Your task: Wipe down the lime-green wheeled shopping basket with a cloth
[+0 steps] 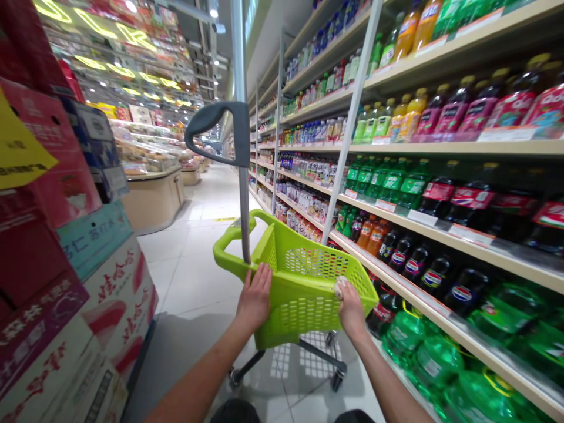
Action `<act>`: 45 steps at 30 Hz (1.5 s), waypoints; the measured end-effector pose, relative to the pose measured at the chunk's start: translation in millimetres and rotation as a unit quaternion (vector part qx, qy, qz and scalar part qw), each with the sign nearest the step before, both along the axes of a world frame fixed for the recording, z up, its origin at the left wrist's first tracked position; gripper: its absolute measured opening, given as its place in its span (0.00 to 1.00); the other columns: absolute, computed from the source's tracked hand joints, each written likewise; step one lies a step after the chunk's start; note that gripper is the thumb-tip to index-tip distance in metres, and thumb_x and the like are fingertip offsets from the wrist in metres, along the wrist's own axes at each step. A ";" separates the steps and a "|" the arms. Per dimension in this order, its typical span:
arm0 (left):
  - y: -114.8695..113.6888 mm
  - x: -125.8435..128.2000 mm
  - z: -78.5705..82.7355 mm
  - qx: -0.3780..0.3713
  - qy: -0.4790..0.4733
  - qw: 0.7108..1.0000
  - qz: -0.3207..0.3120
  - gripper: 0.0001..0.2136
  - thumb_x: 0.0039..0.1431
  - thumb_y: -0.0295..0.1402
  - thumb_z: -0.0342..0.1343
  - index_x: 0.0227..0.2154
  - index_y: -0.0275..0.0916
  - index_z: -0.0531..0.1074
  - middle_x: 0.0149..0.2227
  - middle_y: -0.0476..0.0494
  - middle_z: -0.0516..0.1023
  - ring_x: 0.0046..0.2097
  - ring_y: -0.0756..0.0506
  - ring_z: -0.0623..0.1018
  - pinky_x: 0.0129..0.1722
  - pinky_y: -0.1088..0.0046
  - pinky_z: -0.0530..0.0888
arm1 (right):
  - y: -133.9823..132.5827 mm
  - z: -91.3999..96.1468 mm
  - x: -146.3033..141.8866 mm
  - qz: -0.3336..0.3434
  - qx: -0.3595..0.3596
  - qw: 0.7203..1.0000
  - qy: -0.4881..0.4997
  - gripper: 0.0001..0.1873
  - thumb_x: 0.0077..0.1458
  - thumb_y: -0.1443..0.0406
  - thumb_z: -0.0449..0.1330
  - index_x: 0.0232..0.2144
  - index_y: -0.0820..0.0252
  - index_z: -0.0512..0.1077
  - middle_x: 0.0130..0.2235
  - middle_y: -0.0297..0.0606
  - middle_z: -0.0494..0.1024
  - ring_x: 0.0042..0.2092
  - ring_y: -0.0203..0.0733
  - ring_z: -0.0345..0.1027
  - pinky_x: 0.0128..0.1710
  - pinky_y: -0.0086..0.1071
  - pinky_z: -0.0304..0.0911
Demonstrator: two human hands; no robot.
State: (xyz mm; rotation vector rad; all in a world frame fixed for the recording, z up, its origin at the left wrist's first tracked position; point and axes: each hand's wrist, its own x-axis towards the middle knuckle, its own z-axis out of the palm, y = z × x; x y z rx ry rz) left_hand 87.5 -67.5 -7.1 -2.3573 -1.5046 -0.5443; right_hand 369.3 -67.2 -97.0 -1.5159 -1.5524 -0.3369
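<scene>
A lime-green shopping basket cart (282,326) stands in front of me on a dark wheeled frame, its perforated walls letting the floor show through. My left hand (255,298) lies against its near side by the grey pole, fingers stretched out flat. On the near rim toward the right, my right hand (351,305) is closed on a small white cloth (340,287), pressing it to the edge; whether it is cloth or tissue is hard to tell. The grey pole (244,217) rises from the basket and carries a looped dark grey handle (242,132).
Shelves (445,229) of bottled drinks run along the right, close to the cart. Large green bottles (434,358) sit on the lowest level. Stacked cartons (118,299) rise at the left. A tiled aisle (211,188) leads away past a rounded display counter (152,200).
</scene>
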 end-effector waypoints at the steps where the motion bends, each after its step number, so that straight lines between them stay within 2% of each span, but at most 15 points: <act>1: 0.1 -1.1 0.1 0.004 0.002 1.000 0.000 0.31 0.44 0.26 0.44 0.56 0.29 0.54 0.61 0.40 0.52 0.62 0.41 0.48 0.60 0.57 0.48 | 3.0 3.5 -15.1 0.020 -0.003 1.000 0.002 0.28 0.43 0.78 0.44 0.47 0.62 0.68 0.52 0.43 0.67 0.56 0.46 0.56 0.56 0.46 0.52; 5: -0.1 0.8 0.2 0.004 -0.005 1.000 -0.006 0.32 0.42 0.26 0.45 0.56 0.28 0.55 0.60 0.39 0.53 0.62 0.41 0.49 0.60 0.59 0.50 | 18.3 25.4 -106.7 0.126 -0.012 0.992 -0.011 0.31 0.42 0.78 0.44 0.50 0.62 0.65 0.54 0.43 0.64 0.57 0.43 0.53 0.57 0.43 0.52; 7: -0.1 -0.3 0.8 -0.002 -0.007 1.000 -0.019 0.32 0.42 0.26 0.45 0.55 0.27 0.55 0.60 0.39 0.53 0.62 0.41 0.49 0.60 0.59 0.50 | 21.0 32.8 -130.7 0.147 -0.009 0.989 -0.017 0.32 0.41 0.79 0.44 0.50 0.61 0.65 0.55 0.42 0.63 0.58 0.42 0.52 0.57 0.42 0.52; 9: 0.1 -3.2 0.8 -0.002 -0.011 1.000 -0.028 0.32 0.42 0.25 0.45 0.55 0.28 0.55 0.60 0.39 0.53 0.62 0.42 0.49 0.60 0.59 0.50 | 17.9 31.8 -123.2 0.139 -0.007 0.990 -0.024 0.32 0.41 0.79 0.43 0.49 0.62 0.66 0.55 0.42 0.64 0.58 0.42 0.53 0.57 0.42 0.52; 13: 1.8 -6.2 -3.9 0.004 -0.024 0.999 -0.026 0.33 0.41 0.25 0.45 0.56 0.29 0.55 0.60 0.40 0.54 0.62 0.42 0.49 0.60 0.59 0.50 | 6.7 15.4 -60.9 0.060 0.000 0.998 -0.015 0.29 0.41 0.78 0.44 0.45 0.64 0.69 0.51 0.45 0.68 0.55 0.45 0.57 0.55 0.46 0.54; 15: 3.1 -4.8 -7.1 0.011 -0.033 0.999 -0.023 0.33 0.41 0.25 0.45 0.56 0.29 0.54 0.60 0.41 0.53 0.62 0.42 0.49 0.60 0.59 0.50 | 6.6 12.6 -49.2 0.036 -0.004 0.999 -0.005 0.27 0.42 0.77 0.44 0.45 0.65 0.69 0.51 0.47 0.68 0.55 0.47 0.57 0.54 0.47 0.54; 21: 3.0 -1.3 -6.3 0.005 -0.043 0.999 -0.032 0.32 0.41 0.25 0.45 0.55 0.30 0.55 0.60 0.41 0.54 0.62 0.43 0.48 0.60 0.60 0.49 | 27.4 32.7 -141.0 0.158 0.018 0.987 -0.015 0.31 0.42 0.78 0.44 0.50 0.61 0.65 0.55 0.42 0.63 0.58 0.43 0.52 0.56 0.42 0.52; 23: 1.9 -2.6 -4.6 -0.005 -0.038 0.999 -0.034 0.32 0.41 0.25 0.45 0.55 0.30 0.56 0.60 0.42 0.54 0.62 0.43 0.49 0.60 0.60 0.49 | 30.8 36.1 -156.1 0.170 0.032 0.985 -0.015 0.32 0.42 0.78 0.45 0.51 0.61 0.64 0.55 0.41 0.63 0.58 0.42 0.51 0.57 0.41 0.52; 25: 1.2 -4.1 -4.0 -0.009 -0.037 0.999 -0.034 0.32 0.42 0.25 0.45 0.55 0.30 0.56 0.60 0.42 0.53 0.62 0.43 0.49 0.61 0.61 0.49 | 29.5 31.0 -140.7 0.155 0.038 0.987 -0.023 0.31 0.42 0.78 0.45 0.50 0.61 0.65 0.54 0.42 0.64 0.57 0.43 0.53 0.56 0.42 0.54; 31: 2.8 -3.0 -6.7 -0.010 -0.061 0.997 -0.048 0.32 0.41 0.25 0.46 0.55 0.29 0.56 0.60 0.41 0.53 0.62 0.42 0.49 0.61 0.60 0.48 | 14.6 3.3 -34.0 0.040 0.053 0.997 -0.026 0.27 0.44 0.77 0.44 0.45 0.60 0.69 0.50 0.43 0.69 0.53 0.44 0.59 0.53 0.46 0.57; 34: 3.5 0.2 -7.6 -0.014 -0.065 0.997 -0.048 0.33 0.40 0.25 0.46 0.56 0.28 0.55 0.61 0.40 0.52 0.62 0.42 0.48 0.61 0.59 0.47 | 18.8 8.3 -52.5 0.029 0.035 0.999 -0.021 0.25 0.45 0.77 0.44 0.43 0.63 0.71 0.49 0.47 0.70 0.52 0.46 0.61 0.52 0.45 0.58; 38: 4.3 1.0 -10.6 0.006 -0.043 0.998 -0.049 0.35 0.38 0.24 0.46 0.56 0.29 0.54 0.61 0.41 0.52 0.63 0.42 0.47 0.60 0.58 0.49 | 34.2 24.4 -124.4 0.105 0.027 0.994 -0.018 0.28 0.44 0.78 0.44 0.47 0.62 0.68 0.52 0.45 0.67 0.55 0.43 0.57 0.54 0.42 0.56; 40: 4.9 -0.7 -12.6 0.023 -0.031 0.998 -0.051 0.35 0.38 0.24 0.46 0.56 0.30 0.54 0.61 0.41 0.53 0.62 0.42 0.47 0.60 0.58 0.50 | 38.1 27.6 -137.0 0.133 0.030 0.990 -0.020 0.29 0.44 0.78 0.44 0.48 0.61 0.67 0.53 0.44 0.66 0.56 0.42 0.56 0.55 0.43 0.56; 42: 5.5 -2.7 -14.0 0.040 -0.028 0.997 -0.055 0.35 0.37 0.23 0.46 0.55 0.30 0.55 0.60 0.41 0.54 0.62 0.42 0.49 0.60 0.59 0.51 | 36.4 23.8 -119.7 0.129 0.024 0.991 -0.026 0.28 0.44 0.77 0.44 0.47 0.62 0.68 0.52 0.44 0.67 0.55 0.43 0.57 0.55 0.44 0.55; 45: 5.9 -4.0 -14.0 0.059 -0.036 0.996 -0.060 0.34 0.38 0.22 0.45 0.55 0.29 0.56 0.60 0.41 0.56 0.62 0.42 0.51 0.60 0.59 0.52 | 23.3 9.8 -51.1 0.065 0.000 0.998 -0.023 0.25 0.45 0.77 0.44 0.44 0.64 0.70 0.51 0.46 0.69 0.54 0.44 0.58 0.54 0.45 0.55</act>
